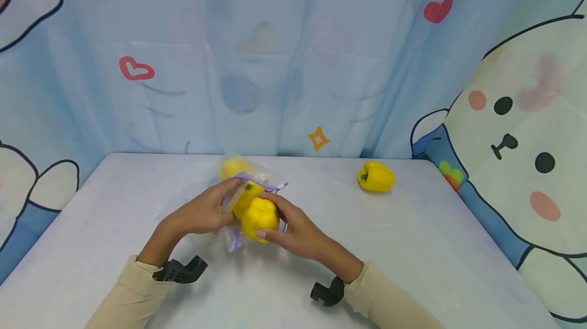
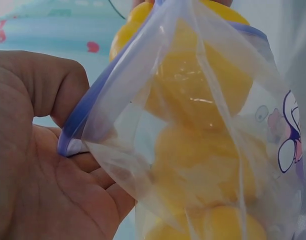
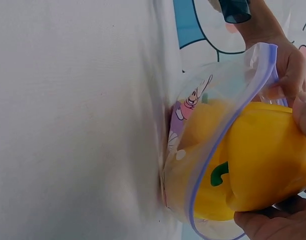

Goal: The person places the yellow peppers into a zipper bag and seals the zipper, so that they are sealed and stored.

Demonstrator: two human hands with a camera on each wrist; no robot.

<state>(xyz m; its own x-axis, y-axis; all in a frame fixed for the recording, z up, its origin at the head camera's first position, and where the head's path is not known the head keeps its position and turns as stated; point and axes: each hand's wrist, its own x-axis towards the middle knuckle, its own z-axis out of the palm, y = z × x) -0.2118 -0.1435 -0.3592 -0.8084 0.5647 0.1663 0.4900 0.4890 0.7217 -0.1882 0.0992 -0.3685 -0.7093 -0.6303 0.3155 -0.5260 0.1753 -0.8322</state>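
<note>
A clear zip bag point(image 1: 265, 170) with a purple-edged mouth and a cartoon print stands on the table, its mouth spread apart. My left hand point(image 1: 202, 211) pinches one side of the purple rim; in the left wrist view the thumb and bent fingers are around that edge. My right hand point(image 1: 300, 229) grips a yellow bell pepper point(image 1: 260, 218) at the mouth, partly inside the rim in the right wrist view. Several more yellow peppers point(image 2: 208, 165) lie stacked within the bag, seen blurred through the plastic. A green stem point(image 3: 219, 174) shows beside the held pepper.
Another yellow bell pepper point(image 1: 376, 176) lies on its side near the table's back right edge. The white-covered table point(image 1: 440, 247) ends at a light blue printed curtain point(image 1: 183, 105) behind. Dark devices point(image 1: 181, 270) sit on both wrists.
</note>
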